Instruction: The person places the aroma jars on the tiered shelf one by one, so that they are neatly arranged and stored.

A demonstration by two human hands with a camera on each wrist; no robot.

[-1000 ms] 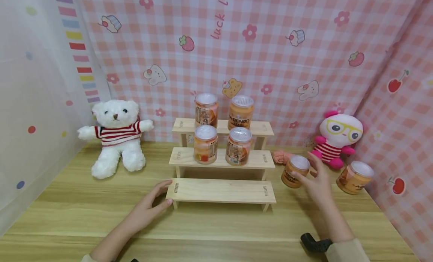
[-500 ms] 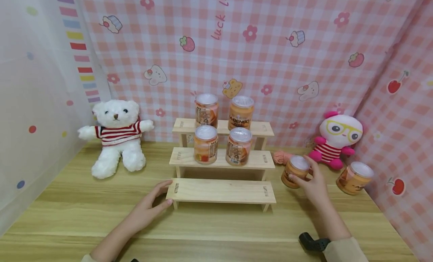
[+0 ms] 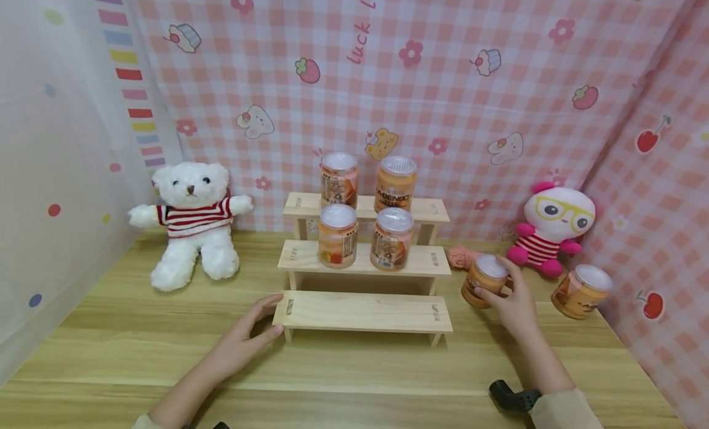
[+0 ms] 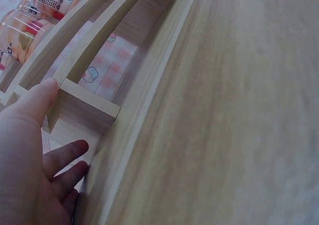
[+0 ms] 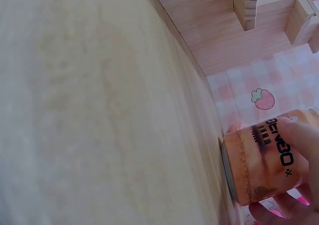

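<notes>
In the head view my right hand (image 3: 511, 300) grips an orange-labelled can (image 3: 480, 288) with a clear lid. Thumb and fingers lie on opposite sides of it. The right wrist view shows the can (image 5: 266, 157) low over the table; whether its base touches, I cannot tell. A three-step wooden display stand (image 3: 362, 312) stands in the middle. My left hand (image 3: 244, 336) holds the left end of its lowest step, thumb at the front corner. In the left wrist view, the thumb of that hand (image 4: 25, 150) presses the wood while other fingers hang loosely below.
Two cans (image 3: 394, 186) stand on the top step and two cans (image 3: 338, 238) on the middle one. Another can (image 3: 581, 292) is at the right, by a pink plush toy (image 3: 545, 229). Pink yarn (image 3: 461, 258) lies behind the held can. A white teddy bear (image 3: 191, 226) sits left.
My right hand's fingers have drawn in from beside the can and taken hold of it. The can stays in about the same place. My left hand has not moved visibly.
</notes>
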